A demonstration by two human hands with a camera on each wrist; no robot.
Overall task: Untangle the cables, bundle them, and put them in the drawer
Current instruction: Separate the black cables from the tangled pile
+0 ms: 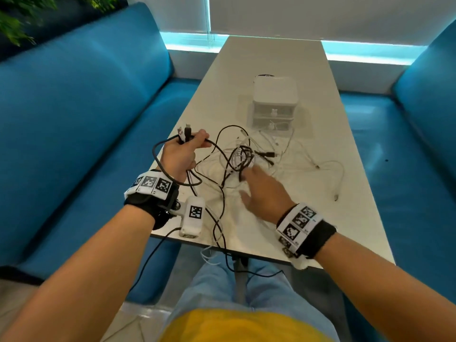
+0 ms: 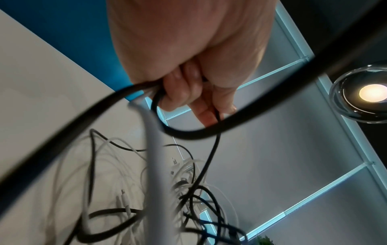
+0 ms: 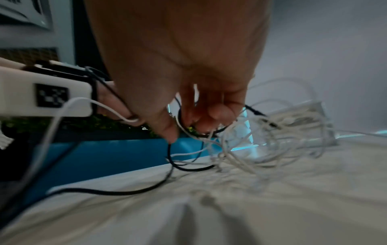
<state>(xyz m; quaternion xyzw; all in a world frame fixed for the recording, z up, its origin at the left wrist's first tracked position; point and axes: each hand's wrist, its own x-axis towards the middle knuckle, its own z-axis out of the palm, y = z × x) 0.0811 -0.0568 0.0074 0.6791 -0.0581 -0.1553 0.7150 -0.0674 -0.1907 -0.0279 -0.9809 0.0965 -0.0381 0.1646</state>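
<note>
On the white table (image 1: 320,134), seen from the head camera, a tangle of black and white cables (image 1: 243,156) lay between the person and a small white drawer unit (image 1: 274,104), whose drawers looked closed. The left hand (image 1: 181,154) was raised at the table's left edge, fist closed around several cable ends, their plugs sticking up above the knuckles. The right hand (image 1: 265,191), blurred, reached into the knot's near side.

From the left wrist camera, the fingers (image 2: 184,89) were curled tight around black cords that trailed down toward the heap.

From the right wrist camera, the right hand's fingertips (image 3: 215,112) were bent into a black loop among white strands; blur hid whether they truly pinched it.

Judged from this, untangling was under way, with nothing bundled or stowed. The next move likely called for drawing one strand free of the knot while the left hand anchored the gathered ends.
</note>
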